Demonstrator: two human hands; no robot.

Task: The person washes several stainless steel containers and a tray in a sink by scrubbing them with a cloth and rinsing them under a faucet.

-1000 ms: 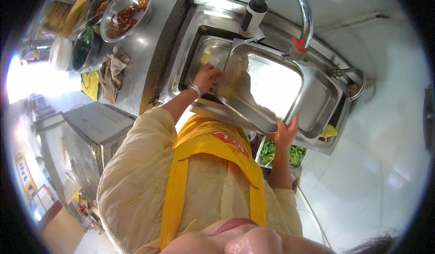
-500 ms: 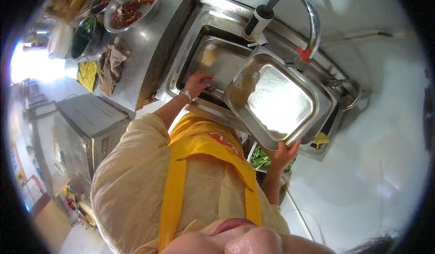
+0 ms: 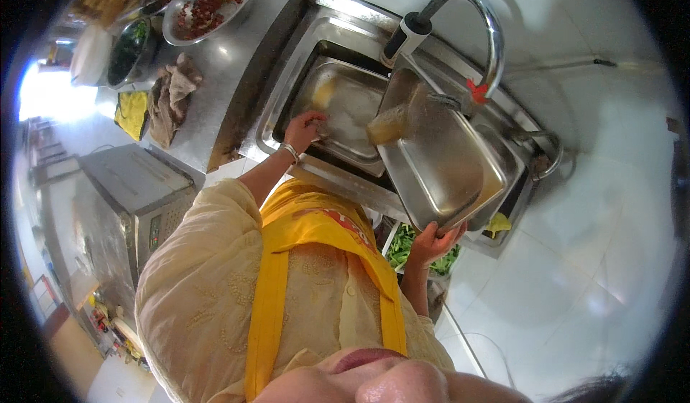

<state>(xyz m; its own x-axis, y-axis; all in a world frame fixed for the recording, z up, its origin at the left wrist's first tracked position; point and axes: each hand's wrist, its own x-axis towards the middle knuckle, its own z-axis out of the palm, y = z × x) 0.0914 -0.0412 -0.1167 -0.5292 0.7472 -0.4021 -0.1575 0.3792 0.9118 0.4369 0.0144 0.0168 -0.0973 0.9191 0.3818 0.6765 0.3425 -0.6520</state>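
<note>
Left hand (image 3: 302,131): fingers curled, over the left part of the lower tray (image 3: 356,105). Can't tell if it's pinching anything (fingertips too small to read). Lower tray lies in the left basin of the sink (image 3: 345,33), its right end hidden behind the tilted tray (image 3: 445,159).

Tilted tray is to the left hand's right, well apart from it. Long axis slants from beside the faucet body (image 3: 406,38) down and right toward the person. Whether the two trays touch, can't tell.

Right hand (image 3: 433,245) is clasped on the tilted tray's near end, so it's the nearer hand, and the only one I see on that tray.

Around, left to right: yellow cloth (image 3: 131,114), then brown rag (image 3: 172,98) bunched beside it, then steel bowl (image 3: 231,19) with chopped red bits. All on the counter, out of the way. Spout (image 3: 496,40) arches over to end near the tilted tray's far long edge; I'd call that and the faucet body the main obstruction on the far side. Leafy greens (image 3: 402,243) sit below the sink edge, beside the right hand.
</note>
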